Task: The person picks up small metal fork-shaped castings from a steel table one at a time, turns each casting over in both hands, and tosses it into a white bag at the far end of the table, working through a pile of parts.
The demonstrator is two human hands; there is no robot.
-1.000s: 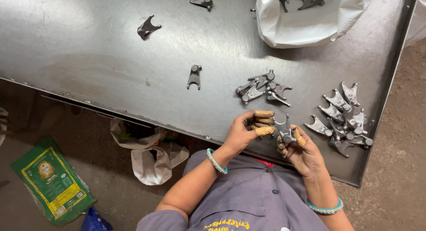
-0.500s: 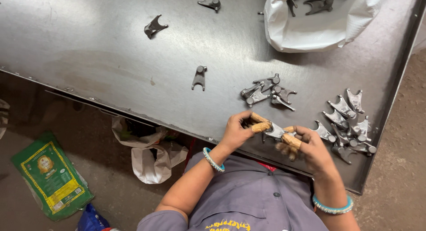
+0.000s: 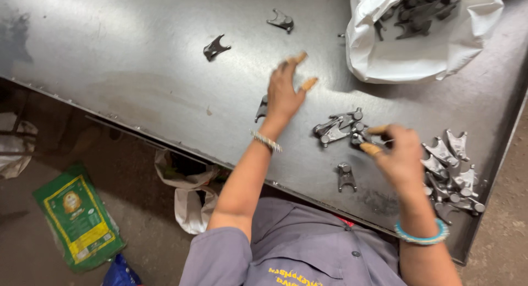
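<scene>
Steel tabletop point(image 3: 137, 82) carries scattered forked metal parts. Left hand point(image 3: 283, 93) lies flat with fingers spread and empty, its palm partly covering one forked part point(image 3: 262, 107); two more point(image 3: 215, 47) lie beyond the fingertips. Right hand point(image 3: 399, 154) pinches a part from the small cluster point(image 3: 335, 129) at its fingertips, a bigger pile point(image 3: 454, 170) behind its knuckles.

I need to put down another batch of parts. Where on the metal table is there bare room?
The broad stretch of table left of the left hand is bare but for two lone forked parts. It is crowded right of the right hand: a pile of parts, and the white bag above.
</scene>
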